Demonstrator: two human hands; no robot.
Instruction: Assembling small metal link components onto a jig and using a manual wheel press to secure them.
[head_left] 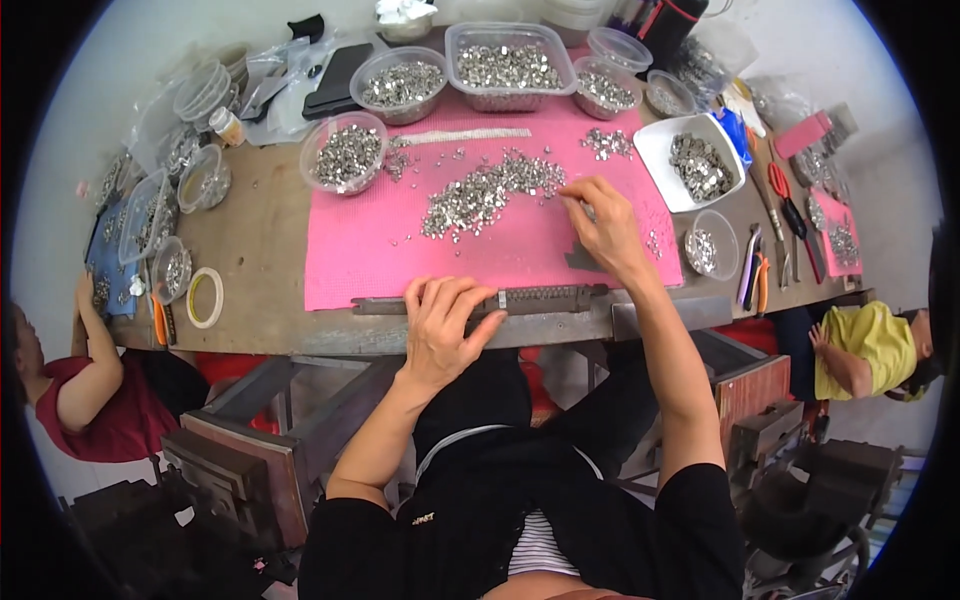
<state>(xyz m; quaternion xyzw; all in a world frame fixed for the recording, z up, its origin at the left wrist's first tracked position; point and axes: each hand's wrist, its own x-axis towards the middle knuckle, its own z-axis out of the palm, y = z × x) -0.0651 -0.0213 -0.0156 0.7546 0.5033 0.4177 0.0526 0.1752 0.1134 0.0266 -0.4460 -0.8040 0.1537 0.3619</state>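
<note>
At the table's front edge lies a long dark metal bar with a row of small linked pieces in its groove. My left hand is closed over its left part, fingers on top and thumb along the front. A small shiny silver piece sits at those fingertips. My right hand hovers at the right end of a loose heap of small silver metal pieces on the pink mat. Its thumb and forefinger are pinched together; anything between them is too small to make out.
Clear tubs of silver pieces line the back, with a white dish at right. Pliers and red-handled cutters lie farther right; a tape roll lies left. Co-workers sit at left and right.
</note>
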